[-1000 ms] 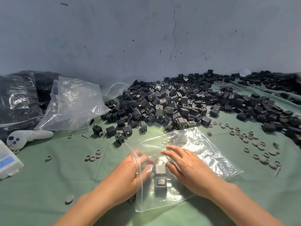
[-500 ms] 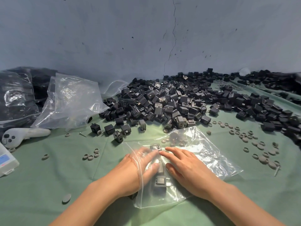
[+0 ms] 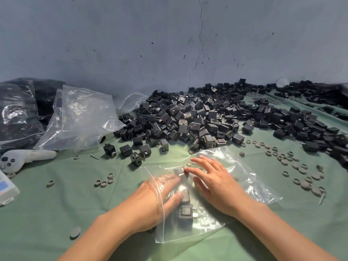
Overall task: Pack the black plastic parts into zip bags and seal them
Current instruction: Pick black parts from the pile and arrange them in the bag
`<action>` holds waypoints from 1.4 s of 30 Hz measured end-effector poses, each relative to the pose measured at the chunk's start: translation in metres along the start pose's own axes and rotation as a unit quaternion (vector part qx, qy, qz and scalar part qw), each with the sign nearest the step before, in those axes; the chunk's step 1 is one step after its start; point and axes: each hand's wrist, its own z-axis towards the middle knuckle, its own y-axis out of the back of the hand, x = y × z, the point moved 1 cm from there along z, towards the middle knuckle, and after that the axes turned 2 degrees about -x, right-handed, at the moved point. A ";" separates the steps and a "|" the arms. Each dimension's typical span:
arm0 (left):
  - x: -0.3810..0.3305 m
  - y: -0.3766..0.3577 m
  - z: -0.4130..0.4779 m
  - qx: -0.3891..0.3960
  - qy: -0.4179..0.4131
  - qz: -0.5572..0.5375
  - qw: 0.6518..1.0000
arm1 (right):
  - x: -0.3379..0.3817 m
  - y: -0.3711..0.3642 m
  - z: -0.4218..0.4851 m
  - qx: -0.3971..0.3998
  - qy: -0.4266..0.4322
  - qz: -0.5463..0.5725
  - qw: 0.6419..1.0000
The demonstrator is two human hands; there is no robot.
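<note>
Heap of black plastic cube parts, transparent glossy zip bag, plain sage-green cloth table cover, dull grey round rubber rings, blue-grey speckled plaster wall, white handheld controller

A green cloth covers the table, which meets a grey-blue wall marked with dark specks and a thin crack running down it. At the left edge lies a white controller, and nearer, cut off by the frame, a white box with a blue label. Grey rings lie in a small cluster left of centre, and many more are scattered on the right. A grey disc lies alone near the front. One screw lies near the controller, and another lies at the far right.
</note>
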 end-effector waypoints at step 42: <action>0.002 -0.006 0.012 -0.040 -0.060 -0.088 0.993 | 0.003 -0.004 -0.007 -0.013 -0.031 0.087 0.996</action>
